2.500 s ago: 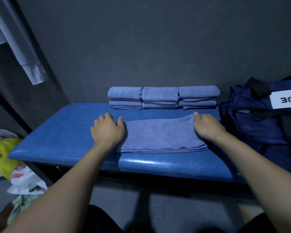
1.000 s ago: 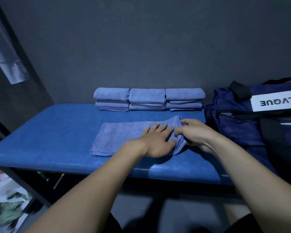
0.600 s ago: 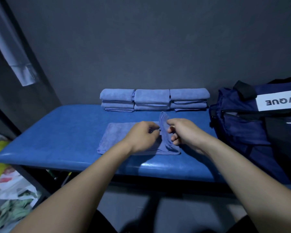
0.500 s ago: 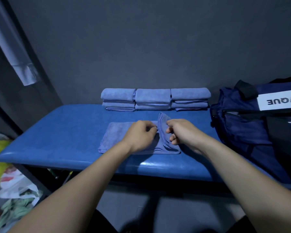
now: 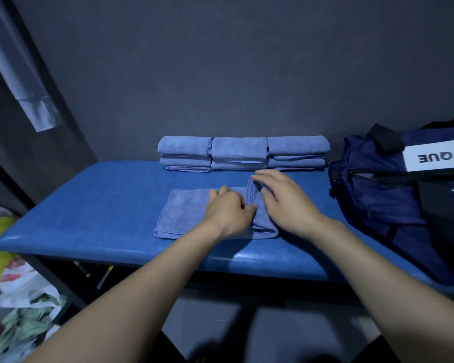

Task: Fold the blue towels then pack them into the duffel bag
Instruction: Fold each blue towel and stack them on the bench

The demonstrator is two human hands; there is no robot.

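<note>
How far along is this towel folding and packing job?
Done: three stacks of folded towels sit in a row at the back of the blue bench. In hand: one towel lies part folded in front, the left hand gripping its raised edge while the right hand rests on the fold. Left: finishing that fold, then packing; no towel shows inside the duffel bag yet.

Three stacks of folded towels (image 5: 243, 153), one part-folded towel (image 5: 184, 213), one duffel bag (image 5: 393, 195), two hands (image 5: 257, 205).
</note>
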